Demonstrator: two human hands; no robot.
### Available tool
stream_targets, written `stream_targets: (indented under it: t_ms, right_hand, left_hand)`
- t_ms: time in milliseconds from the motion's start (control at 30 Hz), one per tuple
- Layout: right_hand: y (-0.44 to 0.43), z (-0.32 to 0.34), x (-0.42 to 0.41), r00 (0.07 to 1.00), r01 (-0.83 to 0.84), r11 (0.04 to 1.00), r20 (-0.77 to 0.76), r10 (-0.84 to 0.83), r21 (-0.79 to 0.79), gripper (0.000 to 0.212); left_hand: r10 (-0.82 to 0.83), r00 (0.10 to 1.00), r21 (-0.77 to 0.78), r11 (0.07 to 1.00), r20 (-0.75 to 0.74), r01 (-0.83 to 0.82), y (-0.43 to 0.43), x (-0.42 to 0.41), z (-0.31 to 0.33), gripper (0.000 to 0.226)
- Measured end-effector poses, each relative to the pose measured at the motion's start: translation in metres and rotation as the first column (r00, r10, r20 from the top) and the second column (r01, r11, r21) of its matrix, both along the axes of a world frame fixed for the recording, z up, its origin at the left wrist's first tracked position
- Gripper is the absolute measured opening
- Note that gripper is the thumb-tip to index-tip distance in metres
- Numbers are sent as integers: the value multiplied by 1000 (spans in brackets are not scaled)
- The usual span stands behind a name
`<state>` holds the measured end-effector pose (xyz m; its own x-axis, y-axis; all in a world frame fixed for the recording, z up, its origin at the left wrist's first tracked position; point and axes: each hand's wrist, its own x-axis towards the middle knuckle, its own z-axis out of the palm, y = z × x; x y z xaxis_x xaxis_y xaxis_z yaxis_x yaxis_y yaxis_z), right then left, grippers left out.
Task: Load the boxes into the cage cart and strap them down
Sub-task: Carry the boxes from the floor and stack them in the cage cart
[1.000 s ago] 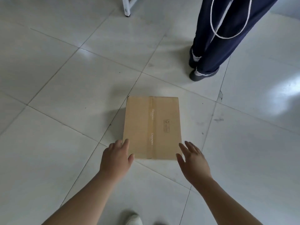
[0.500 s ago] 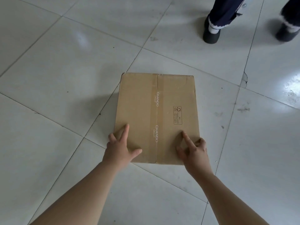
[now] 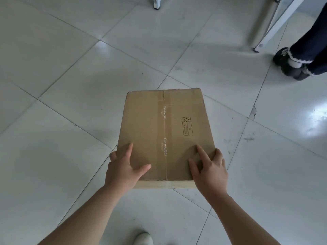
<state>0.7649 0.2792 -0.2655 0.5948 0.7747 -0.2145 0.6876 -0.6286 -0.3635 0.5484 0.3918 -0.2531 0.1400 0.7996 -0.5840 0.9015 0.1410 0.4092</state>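
Note:
A brown cardboard box (image 3: 166,124), taped down its middle with "CHANDO" printed on the tape, is held in front of me above the tiled floor. Its near side face shows below the top. My left hand (image 3: 123,170) grips the near left corner, with forefinger and thumb spread on top and the other fingers wrapped over the left edge. My right hand (image 3: 210,172) grips the near right corner the same way, forefinger on top and the other fingers over the right edge. No cage cart or strap is in view.
Another person's dark trouser legs and dark shoes (image 3: 290,66) stand at the far right. White metal frame legs (image 3: 270,30) rise at the top right, and another white leg (image 3: 156,4) at the top centre. My white shoe (image 3: 143,238) shows at the bottom edge.
My hands went from hovering near the box to gripping its near corners. The box now sits higher and closer to me, and the other person has moved to the right.

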Motion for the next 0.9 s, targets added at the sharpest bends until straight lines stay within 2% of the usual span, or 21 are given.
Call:
stream_targets:
  t_ms: [267, 467, 667, 900]
  right_hand:
    - [21, 210, -44, 984, -176, 979, 17, 175, 99, 54]
    - [13, 349, -95, 934, -355, 921, 10, 358, 158, 56]
    - [-21, 460, -149, 823, -560, 791, 58, 565, 248, 55]
    - [-64, 539, -225, 629, -757, 573, 115, 769, 313, 56]
  left_hand:
    - [168, 986, 128, 978, -7, -166, -17, -59, 220, 100]
    - [338, 941, 219, 918, 4, -331, -66, -120, 366, 100]
    - [537, 843, 309, 797, 35, -520, -159, -176, 476, 100]
    - [743, 663, 374, 592, 89, -714, -272, -235, 550, 98]
